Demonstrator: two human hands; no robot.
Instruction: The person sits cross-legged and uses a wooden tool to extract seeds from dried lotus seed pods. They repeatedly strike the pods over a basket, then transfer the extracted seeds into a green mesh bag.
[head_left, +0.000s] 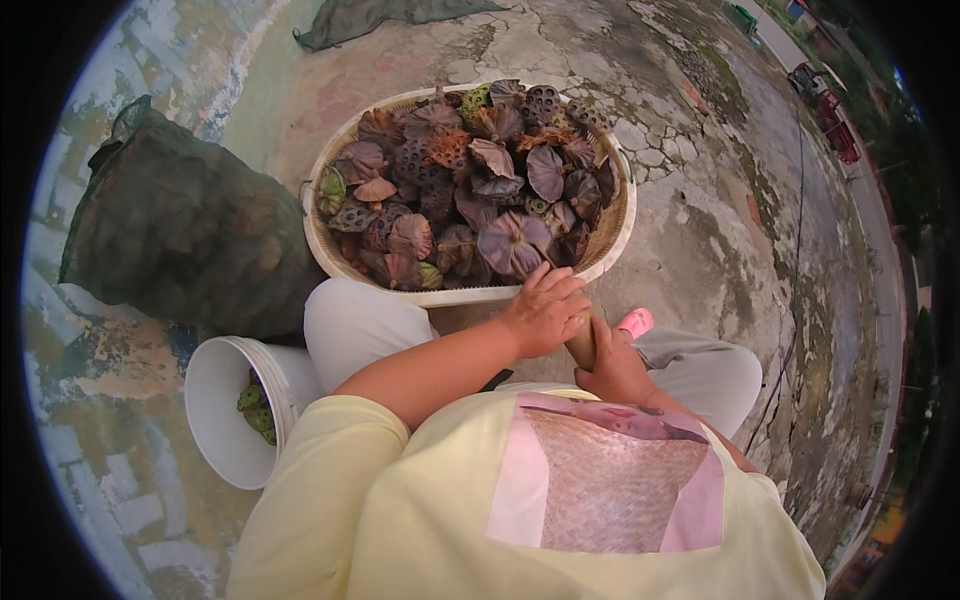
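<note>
My right hand (621, 367) grips a tan, cylindrical piece (581, 341), perhaps wood or bamboo, in front of my shirt. Across the far end of that piece lies my left hand (551, 311), its fingers bent over and touching it. Whether something small sits under those fingers is hidden. Just beyond the left fingertips is the near rim of an oval woven basket (442, 298). It is heaped with dried brown lotus seed pods (514, 244), and a few green pods (330, 191) show among them.
A dark mesh sack (187, 225), bulging, stands left against a paint-worn wall. By my left knee a white plastic bucket (225, 420) leans over, with green pods (257, 412) inside. A pink shoe (637, 322) shows near my right leg. Cracked concrete (697, 247) extends right, crossed by a dark cable (799, 225).
</note>
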